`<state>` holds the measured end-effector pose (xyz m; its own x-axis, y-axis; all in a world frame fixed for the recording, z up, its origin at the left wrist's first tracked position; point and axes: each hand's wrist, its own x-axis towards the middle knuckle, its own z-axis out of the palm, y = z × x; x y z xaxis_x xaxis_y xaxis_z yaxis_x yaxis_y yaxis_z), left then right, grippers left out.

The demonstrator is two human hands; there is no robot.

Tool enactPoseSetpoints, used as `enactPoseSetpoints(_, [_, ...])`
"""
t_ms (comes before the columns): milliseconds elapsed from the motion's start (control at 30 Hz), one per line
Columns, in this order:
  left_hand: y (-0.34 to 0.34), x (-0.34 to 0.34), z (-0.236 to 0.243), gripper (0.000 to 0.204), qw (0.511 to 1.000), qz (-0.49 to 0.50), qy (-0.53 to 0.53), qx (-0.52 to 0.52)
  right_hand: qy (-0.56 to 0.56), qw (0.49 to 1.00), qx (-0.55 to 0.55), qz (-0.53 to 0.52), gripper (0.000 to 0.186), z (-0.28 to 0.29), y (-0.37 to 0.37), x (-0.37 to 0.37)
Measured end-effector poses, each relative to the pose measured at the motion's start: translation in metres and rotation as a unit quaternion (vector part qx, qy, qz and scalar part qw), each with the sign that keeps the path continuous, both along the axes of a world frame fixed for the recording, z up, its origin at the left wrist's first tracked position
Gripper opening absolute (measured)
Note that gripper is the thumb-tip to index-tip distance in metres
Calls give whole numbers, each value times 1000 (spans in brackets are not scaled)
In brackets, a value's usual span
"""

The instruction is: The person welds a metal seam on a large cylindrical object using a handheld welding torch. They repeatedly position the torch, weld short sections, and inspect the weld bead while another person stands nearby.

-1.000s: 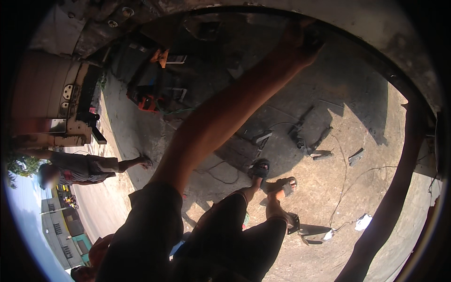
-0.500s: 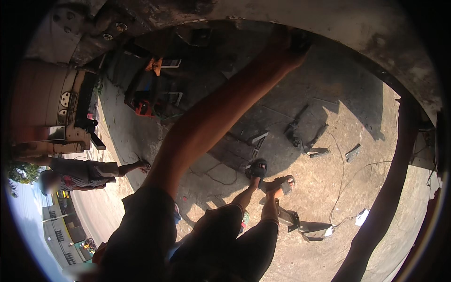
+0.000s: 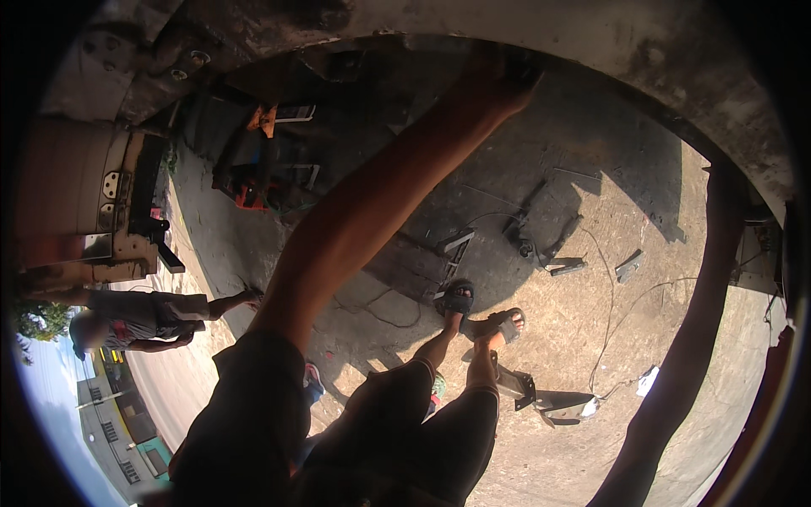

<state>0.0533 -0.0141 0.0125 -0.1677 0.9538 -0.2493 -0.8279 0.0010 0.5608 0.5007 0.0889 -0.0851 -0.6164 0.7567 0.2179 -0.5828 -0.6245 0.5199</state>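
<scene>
Overhead, a dark, worn metal panel (image 3: 591, 34) curves across the top of the view. My left hand (image 3: 503, 76) reaches up under its edge, closed on something dark and too shadowed to make out. My right hand (image 3: 718, 173) is raised at the same edge on the right, with its fingers hidden in shadow; the arm below it is mostly dark.
A person (image 3: 144, 319) stands at the left beside a hinged metal body (image 3: 84, 194). On the concrete below are red equipment (image 3: 252, 196), an orange piece (image 3: 263, 120), metal brackets (image 3: 553, 406), cables (image 3: 380, 314) and a white scrap (image 3: 646, 380), around my sandalled feet (image 3: 494, 325).
My raised hands and the floor items have shifted somewhat left in the view, and more of the overhead panel shows. My left hand remains closed at the edge.
</scene>
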Motion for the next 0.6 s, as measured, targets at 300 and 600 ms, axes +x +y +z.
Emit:
enactPoseSetpoints(300, [10,-16,-26,36,957,-7,271,101,-273,933,150,-180,46,7,0,-10])
enactPoseSetpoints(600, [-2,-4,4,35,998,-13,-48,38,-380,845,307,-218,40,34,-21,-38])
